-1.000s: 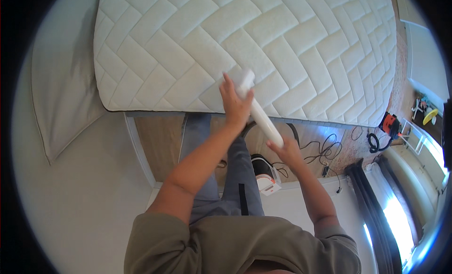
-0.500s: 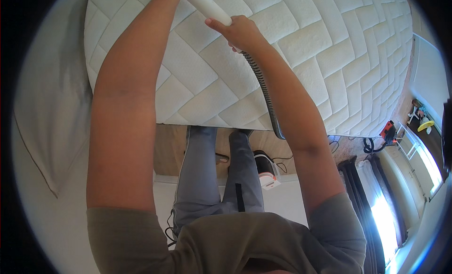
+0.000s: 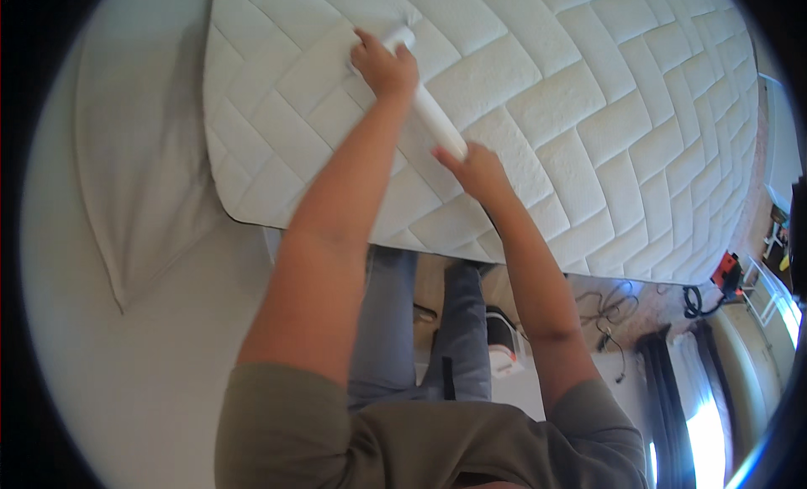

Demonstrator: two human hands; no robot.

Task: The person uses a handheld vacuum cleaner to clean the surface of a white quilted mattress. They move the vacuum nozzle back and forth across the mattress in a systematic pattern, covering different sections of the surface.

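Observation:
A white vacuum cleaner tube (image 3: 440, 121) lies slantwise over the pale quilted mattress (image 3: 572, 86). Around its lower end my right hand (image 3: 481, 168) is closed, thumb along the tube. My left hand (image 3: 387, 66) grips farther up, close to the white head (image 3: 403, 37) at the far end, with one finger sticking out. That head appears to rest on the mattress; my left hand covers part of it. The ribbed grey hose is mostly hidden by my right forearm.
A light pillow (image 3: 139, 153) stands left of the mattress. By my feet is a black and white appliance (image 3: 504, 346). Cables (image 3: 612, 308) lie on the floor to the right, near a red and black device (image 3: 725, 272) and dark curtains (image 3: 660, 388).
My left hand has come into view, drawn back toward me with the tube's head. The right hand has moved nearer and slightly right. The view has shifted left.

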